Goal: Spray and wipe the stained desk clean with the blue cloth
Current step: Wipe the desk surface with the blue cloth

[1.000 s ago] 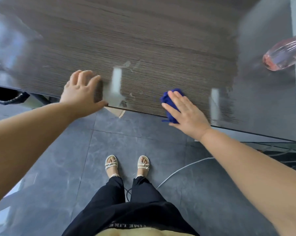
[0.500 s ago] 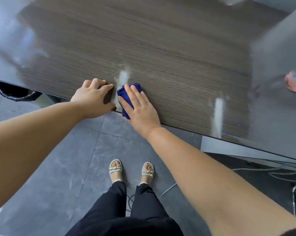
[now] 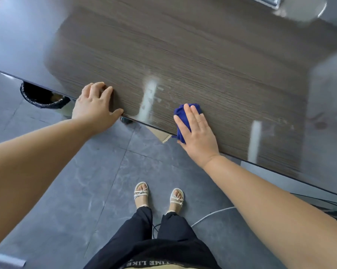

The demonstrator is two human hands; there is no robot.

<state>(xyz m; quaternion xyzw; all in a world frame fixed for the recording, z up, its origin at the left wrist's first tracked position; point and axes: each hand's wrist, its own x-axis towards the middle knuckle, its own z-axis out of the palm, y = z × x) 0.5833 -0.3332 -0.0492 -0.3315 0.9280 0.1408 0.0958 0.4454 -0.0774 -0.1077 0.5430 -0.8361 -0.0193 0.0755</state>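
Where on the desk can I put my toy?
Free: the wide desk middle, beyond the left hand and blue cloth. The strip between those two is bare too, but smeared. Crowded: the near edge under the right hand.

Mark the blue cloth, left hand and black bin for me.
blue cloth [image 3: 180,113]: head view, folds beside the thumb.
left hand [image 3: 95,107]: head view, back of hand.
black bin [image 3: 45,106]: head view, near rim.

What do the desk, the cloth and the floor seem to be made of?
Desk: probably wood-grain laminate or veneer, glossy; fine parallel streaks and bright reflections.
Cloth: soft textile, perhaps microfibre, matte; it bunches in folds.
Floor: grey stone-look tiles, perhaps ceramic, with a slight sheen; pale veins and straight joints.
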